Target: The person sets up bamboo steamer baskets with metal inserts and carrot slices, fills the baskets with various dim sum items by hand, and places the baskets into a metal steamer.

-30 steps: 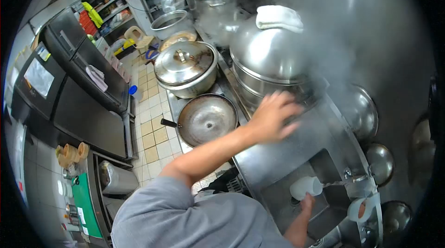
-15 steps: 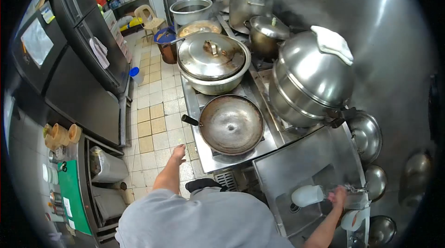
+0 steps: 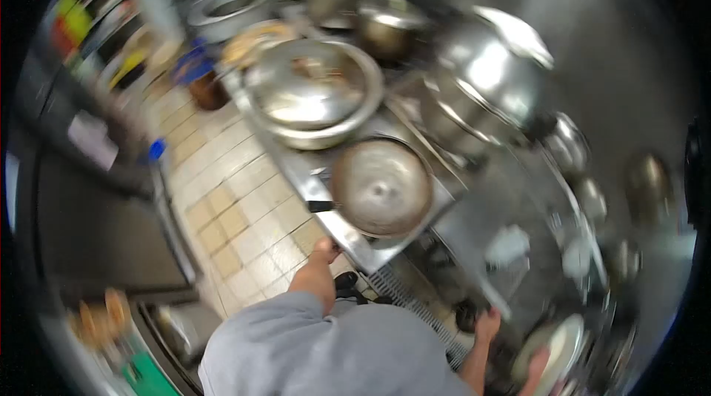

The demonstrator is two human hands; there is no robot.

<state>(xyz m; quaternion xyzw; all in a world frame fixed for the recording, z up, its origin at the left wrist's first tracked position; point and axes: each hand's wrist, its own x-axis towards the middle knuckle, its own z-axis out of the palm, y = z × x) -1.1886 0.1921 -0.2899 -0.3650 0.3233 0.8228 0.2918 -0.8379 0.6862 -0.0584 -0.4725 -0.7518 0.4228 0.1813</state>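
My left hand is by the front edge of the steel stove, just below the black handle of a wok. Motion smears its fingers. On the other side, my right hand is at the near end of the sink, beside a dark round thing; blur hides its grip. A white container lies in the sink. Another hand, apparently a second person's, overlaps a large pale bowl at the lower right.
Behind the wok stands a wide lidded pot. A domed steel steamer with a white cloth is right of it. Tiled floor runs between the stove and a dark fridge. A green board lies lower left.
The view has swung toward the right. My right hand has left the white container in the sink and come nearer my body. Another hand and a large bowl have come into view.
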